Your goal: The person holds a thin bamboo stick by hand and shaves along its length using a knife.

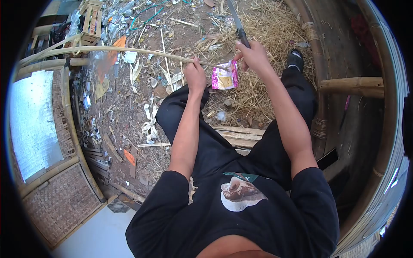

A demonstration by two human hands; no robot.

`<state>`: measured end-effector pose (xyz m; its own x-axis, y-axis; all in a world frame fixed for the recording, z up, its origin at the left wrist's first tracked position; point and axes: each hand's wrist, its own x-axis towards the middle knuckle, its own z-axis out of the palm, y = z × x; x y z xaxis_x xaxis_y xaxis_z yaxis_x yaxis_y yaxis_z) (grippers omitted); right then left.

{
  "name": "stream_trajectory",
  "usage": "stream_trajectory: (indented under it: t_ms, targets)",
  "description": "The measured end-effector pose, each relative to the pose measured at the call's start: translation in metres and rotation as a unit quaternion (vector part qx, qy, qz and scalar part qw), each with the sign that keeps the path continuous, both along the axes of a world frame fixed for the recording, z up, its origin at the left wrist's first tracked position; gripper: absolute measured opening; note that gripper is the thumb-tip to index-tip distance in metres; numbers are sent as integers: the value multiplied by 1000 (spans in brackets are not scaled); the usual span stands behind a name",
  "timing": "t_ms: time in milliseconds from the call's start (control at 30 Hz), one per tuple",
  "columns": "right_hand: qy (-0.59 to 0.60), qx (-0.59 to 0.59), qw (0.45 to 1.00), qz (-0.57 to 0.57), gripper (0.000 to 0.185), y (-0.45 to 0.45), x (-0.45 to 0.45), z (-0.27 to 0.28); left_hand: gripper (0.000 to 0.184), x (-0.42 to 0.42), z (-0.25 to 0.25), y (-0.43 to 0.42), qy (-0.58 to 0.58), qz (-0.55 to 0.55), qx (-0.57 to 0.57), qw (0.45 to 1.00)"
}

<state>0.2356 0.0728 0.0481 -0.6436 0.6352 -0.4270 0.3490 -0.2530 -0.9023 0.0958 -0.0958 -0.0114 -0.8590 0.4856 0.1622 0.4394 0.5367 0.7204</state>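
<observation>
Below, a pink packet [225, 81] lies beside straw [254, 98], partly behind the strip [142, 50].

And there's straw [275, 26] across the right side of the ground [116, 103]; I spot a slatted crate [93, 21] at its far left corner, an orange scrap [129, 157] nearer me, woven panelling [60, 202] alongside!

No text could be read, as the markings on the pink packet [225, 79] and black shirt [202, 221] were too small.
</observation>
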Motion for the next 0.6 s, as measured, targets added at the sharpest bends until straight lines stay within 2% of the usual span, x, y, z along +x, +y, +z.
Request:
stream_trajectory:
  t_ms: [300, 400, 500, 567, 600]
  targets:
    - [1, -10, 1000, 13, 36, -7, -1, 4, 31, -1, -11, -3, 50, 10, -35, 998]
    - [4, -5, 1000, 13, 36, -5, -3, 2, 29, 0, -5, 1, 6, 17, -38, 999]
    - [10, -12, 1000, 20, 34, -7, -2, -3, 23, 2, 11, 5, -35, 33, -7, 999]
    - [19, -20, 999, 20, 33, -5, -3, -4, 18, -4, 27, 12, -36, 39, 128, 990]
    - [18, -18, 999, 21, 32, -5, -2, -3, 18, -8, 38, 16, -35, 36, 130, 990]
